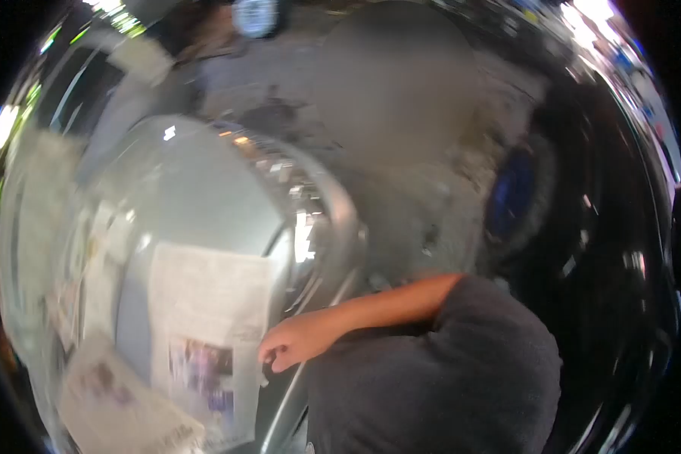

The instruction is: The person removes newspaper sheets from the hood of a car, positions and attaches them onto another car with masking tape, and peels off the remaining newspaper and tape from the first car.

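My right hand [295, 342] reaches in from the lower right, the forearm bare below a dark grey sleeve. It is over the edge of a newspaper sheet [208, 303], beside the silver car body [197, 181]. The fingers are curled, and a small dark thing [269, 372] shows under them, too blurred to name. A second newspaper piece [117, 397] lies at the lower left, overlapping the first. My left hand is out of view.
A headlight [304, 227] and rounded bumper edge run along the car's side. To the right stands a dark vehicle [598, 250] with a blue wheel [511, 193]. Grey, rough ground [408, 219] lies between them. A blurred patch covers the upper middle.
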The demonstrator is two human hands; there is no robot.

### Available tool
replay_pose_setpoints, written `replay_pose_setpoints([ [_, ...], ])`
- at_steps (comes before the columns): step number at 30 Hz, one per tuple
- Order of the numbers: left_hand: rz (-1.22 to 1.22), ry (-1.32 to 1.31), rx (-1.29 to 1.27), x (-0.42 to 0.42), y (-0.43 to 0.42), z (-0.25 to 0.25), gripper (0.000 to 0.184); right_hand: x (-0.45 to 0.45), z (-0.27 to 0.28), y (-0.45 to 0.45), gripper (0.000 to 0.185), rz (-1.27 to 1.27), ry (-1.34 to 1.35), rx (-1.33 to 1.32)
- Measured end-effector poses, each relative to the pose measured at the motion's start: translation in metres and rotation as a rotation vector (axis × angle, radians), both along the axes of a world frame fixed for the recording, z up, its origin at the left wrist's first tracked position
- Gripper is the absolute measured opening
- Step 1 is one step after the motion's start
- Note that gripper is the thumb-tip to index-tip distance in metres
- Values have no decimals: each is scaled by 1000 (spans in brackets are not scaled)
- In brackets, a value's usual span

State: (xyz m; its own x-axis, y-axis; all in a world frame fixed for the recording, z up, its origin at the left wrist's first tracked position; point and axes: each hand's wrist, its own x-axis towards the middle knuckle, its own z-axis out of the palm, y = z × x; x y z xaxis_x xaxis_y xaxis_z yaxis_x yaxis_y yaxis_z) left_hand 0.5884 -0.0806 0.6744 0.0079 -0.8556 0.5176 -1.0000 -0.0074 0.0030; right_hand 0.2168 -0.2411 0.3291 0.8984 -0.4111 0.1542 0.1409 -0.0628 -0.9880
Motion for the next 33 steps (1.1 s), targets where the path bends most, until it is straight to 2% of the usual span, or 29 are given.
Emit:
replay_pose_setpoints([
  [1, -3, 94, -11, 4, -11, -5, 46, 8, 5, 0, 42, 20, -4, -10],
  [3, 64, 477, -61, 27, -46, -24, 59, 17, 24, -3, 40, -31, 46, 8],
  [4, 53, 540, -68, 23, -58, -33, 67, 23, 29, -3, 38, -73, 47, -3],
  [6, 17, 673, -108, -19, -103, -60, 63, 40, 31, -4, 36, -119, 4, 92],
  [7, -51, 745, -26, -36, -116, -62, 62, 46, 29, -4, 37, -136, -4, 128],
  [8, -98, 699, 32, -38, -132, -76, 61, 50, 27, -2, 37, -170, -7, 168],
  [9, -122, 865, 63, -49, -144, -90, 59, 51, 26, -1, 37, -151, -10, 190],
  [12, -282, 909, 251, -60, -154, -123, 57, 52, 21, -4, 37, -156, -12, 257],
  [15, -428, 809, 250, -53, -155, -144, 58, 51, 15, -10, 41, -214, -44, 376],
  [17, -460, 979, 335, -40, -151, -146, 52, 53, 13, -11, 47, -297, -86, 531],
  [18, -480, 1066, 384, -33, -152, -142, 50, 54, 16, -13, 56, -284, -132, 552],
  [21, -220, 1056, 405, 42, -173, -153, 41, 64, 12, -18, 60, -288, -212, 690],
  [23, -69, 945, 282, 138, -202, -185, 36, 71, 12, -18, 61, -310, -211, 691],
  [24, 80, 906, 201, 173, -205, -185, 35, 74, 12, -18, 62, -320, -211, 693],
  [25, 138, 682, 54, 235, -220, -212, 32, 77, 14, -19, 63, -330, -208, 734],
  [27, 258, 744, 16, 290, -227, -217, 31, 82, 15, -20, 65, -346, -212, 813],
  [30, 305, 454, 105, 350, -253, -235, 32, 87, 12, -23, 66, -353, -254, 837],
  [33, 342, 362, 194, 379, -287, -253, 35, 97, 23, -24, 65, -378, -238, 801],
])
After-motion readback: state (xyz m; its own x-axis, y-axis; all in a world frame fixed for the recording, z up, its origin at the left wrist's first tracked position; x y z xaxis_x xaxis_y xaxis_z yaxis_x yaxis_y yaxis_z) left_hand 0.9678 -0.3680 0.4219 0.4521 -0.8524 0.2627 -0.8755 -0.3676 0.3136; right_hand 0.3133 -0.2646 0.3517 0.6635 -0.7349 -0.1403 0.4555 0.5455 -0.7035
